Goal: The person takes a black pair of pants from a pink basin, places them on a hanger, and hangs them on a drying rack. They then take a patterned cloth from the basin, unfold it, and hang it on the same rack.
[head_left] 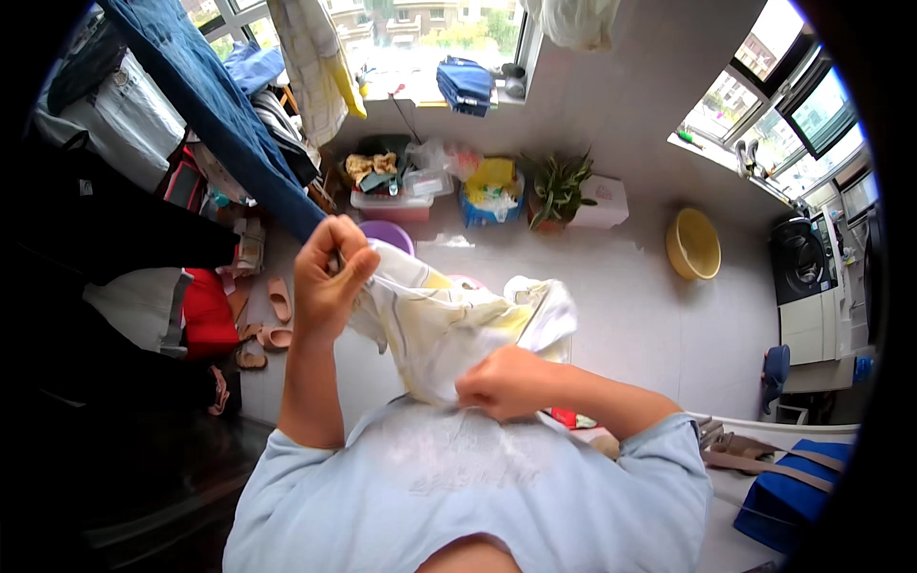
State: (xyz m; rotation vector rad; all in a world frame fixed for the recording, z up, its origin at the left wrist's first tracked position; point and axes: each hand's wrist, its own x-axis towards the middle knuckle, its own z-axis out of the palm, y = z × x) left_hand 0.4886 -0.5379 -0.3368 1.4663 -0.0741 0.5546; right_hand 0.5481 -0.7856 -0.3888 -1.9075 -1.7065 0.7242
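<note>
A white and yellow cloth [449,315] with thin dark lines hangs bunched and folded in front of my chest; its exact kind I cannot make out. My left hand [332,269], raised higher and farther out, is closed round one corner of it. Close to my shirt, my right hand [506,382] is closed in a fist on the lower part of the cloth, slightly blurred. Between the two hands the fabric slants down, and a loose bunched end sticks out to the right. Just behind my left hand hangs a long blue denim garment [215,105].
Dark clothes [115,210] hang at the left, above pink slippers [278,298]. A similar patterned cloth [310,72] hangs by the window. Along the far wall stand a purple basin [390,235], a potted plant [557,191] and a yellow basin [693,244]. A blue bag [793,492] lies at right.
</note>
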